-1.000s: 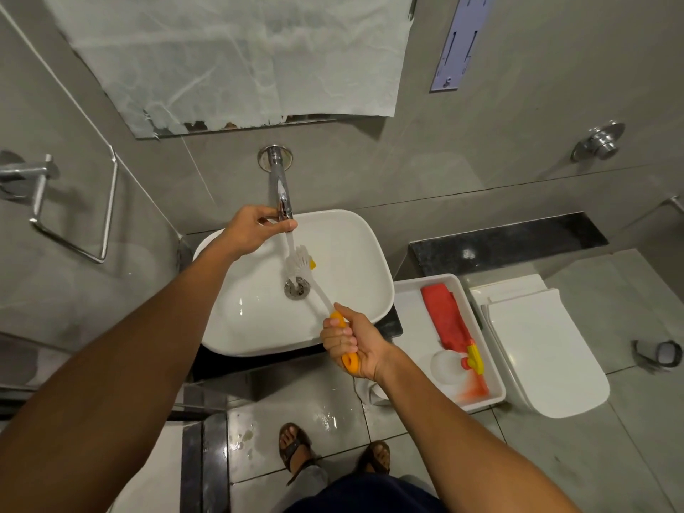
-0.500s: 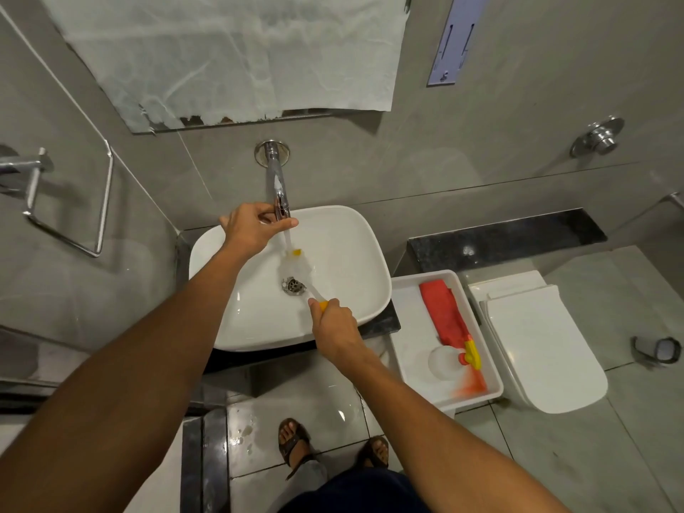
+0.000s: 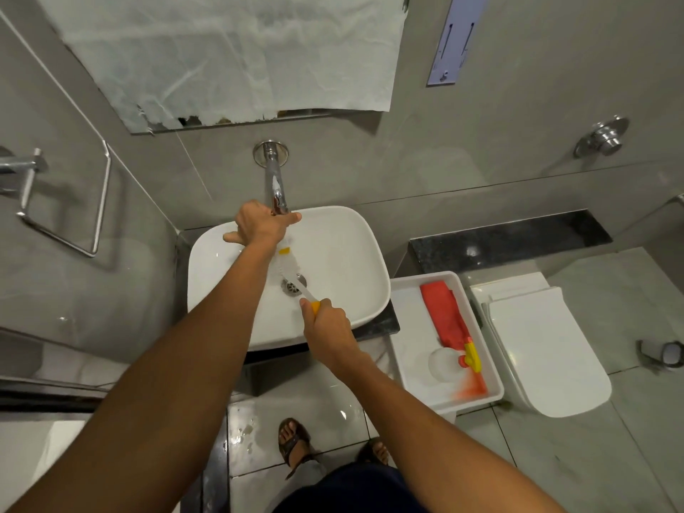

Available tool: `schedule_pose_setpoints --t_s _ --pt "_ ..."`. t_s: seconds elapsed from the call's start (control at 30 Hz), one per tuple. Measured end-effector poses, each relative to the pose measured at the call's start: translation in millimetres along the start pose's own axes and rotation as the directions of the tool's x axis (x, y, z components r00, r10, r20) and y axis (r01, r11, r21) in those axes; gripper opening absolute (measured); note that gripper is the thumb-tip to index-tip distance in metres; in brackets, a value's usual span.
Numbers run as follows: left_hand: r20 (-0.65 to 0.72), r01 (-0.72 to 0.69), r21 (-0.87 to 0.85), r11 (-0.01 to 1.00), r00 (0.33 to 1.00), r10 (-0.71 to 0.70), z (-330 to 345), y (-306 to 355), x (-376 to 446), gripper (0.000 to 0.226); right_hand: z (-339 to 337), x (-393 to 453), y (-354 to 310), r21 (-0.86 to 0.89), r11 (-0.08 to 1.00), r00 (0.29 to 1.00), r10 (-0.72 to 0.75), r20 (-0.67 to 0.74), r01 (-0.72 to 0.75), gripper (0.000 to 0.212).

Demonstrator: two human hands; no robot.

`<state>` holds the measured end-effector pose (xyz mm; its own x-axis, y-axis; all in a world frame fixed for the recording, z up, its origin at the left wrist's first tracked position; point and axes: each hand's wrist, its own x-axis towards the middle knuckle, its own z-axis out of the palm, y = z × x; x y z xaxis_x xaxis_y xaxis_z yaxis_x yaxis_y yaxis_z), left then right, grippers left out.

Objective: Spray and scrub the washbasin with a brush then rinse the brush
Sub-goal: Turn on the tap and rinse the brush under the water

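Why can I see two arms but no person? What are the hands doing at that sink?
The camera sits on the person's head and looks down, so you see what they see: their own arms and sandalled feet. There is no machine here. The left hand is on the tap. The right hand grips the yellow handle of a brush, holding its bristles in the white washbasin under the tap, over the drain. Beside the basin is a white tray with a red cloth and a spray bottle. A closed toilet is on the right.
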<state>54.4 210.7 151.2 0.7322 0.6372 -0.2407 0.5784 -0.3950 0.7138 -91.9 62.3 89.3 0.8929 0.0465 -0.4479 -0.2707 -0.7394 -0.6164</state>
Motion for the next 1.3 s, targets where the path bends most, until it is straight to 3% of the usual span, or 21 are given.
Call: schedule_pose_setpoints --t_s 0.17,0.33,0.4,0.47,0.53,0.63,0.73,0.83,0.93,1.0,1.07,1.3 --pt "-0.086 0.015 0.041 0.999 0.996 -0.012 9 5 -13 0.053 -10 1 -5 0.011 1.0 1.0 0.007 -0.021 -0.007 0.059" --pt "-0.116 -0.086 0.06 0.994 0.989 0.093 13 -5 -21 0.063 -21 -1 7 0.065 0.998 0.999 -0.004 -0.034 0.006 0.06" --pt "-0.063 -0.017 0.025 1.0 0.998 0.018 24 -12 -32 0.103 -31 -1 19 0.097 0.995 0.998 0.007 -0.056 -0.001 0.058" --pt "0.053 0.153 -0.103 0.983 0.987 -0.148 47 -18 -53 0.137 -45 0 38 0.131 0.991 0.995 0.009 -0.095 0.004 0.056" --pt "0.118 0.24 -0.143 0.96 0.967 -0.224 80 -19 -76 0.122 -61 3 60 0.151 0.988 0.989 0.006 -0.146 0.016 0.055" --pt "-0.005 -0.033 -0.081 0.996 0.999 0.033 128 -13 -107 0.063 -86 12 100 0.196 0.981 0.972 0.051 -0.228 -0.006 0.05" --pt "0.02 -0.337 -0.005 0.941 0.941 0.337 166 -11 -124 0.048 -103 23 148 0.248 0.967 0.938 0.14 -0.316 -0.061 0.042" --pt "0.183 -0.514 0.102 0.851 0.851 0.492 199 -25 -123 0.059 -98 31 196 0.253 0.96 0.914 0.209 -0.349 -0.123 0.043" --pt "0.341 -0.66 0.242 0.711 0.744 0.574 230 -40 -119 0.082 -75 43 234 0.263 0.934 0.909 0.312 -0.275 -0.241 0.035" --pt "0.373 -0.713 0.297 0.635 0.699 0.61 246 -48 -117 0.092 -57 54 253 0.26 0.919 0.909 0.355 -0.216 -0.297 0.034" --pt "0.374 -0.72 0.329 0.611 0.693 0.616 255 -54 -115 0.098 -41 66 268 0.243 0.91 0.912 0.377 -0.158 -0.334 0.036" --pt "0.345 -0.693 0.238 0.68 0.715 0.608 266 -58 -115 0.102 -7 121 309 0.221 0.906 0.913 0.392 -0.116 -0.361 0.036"
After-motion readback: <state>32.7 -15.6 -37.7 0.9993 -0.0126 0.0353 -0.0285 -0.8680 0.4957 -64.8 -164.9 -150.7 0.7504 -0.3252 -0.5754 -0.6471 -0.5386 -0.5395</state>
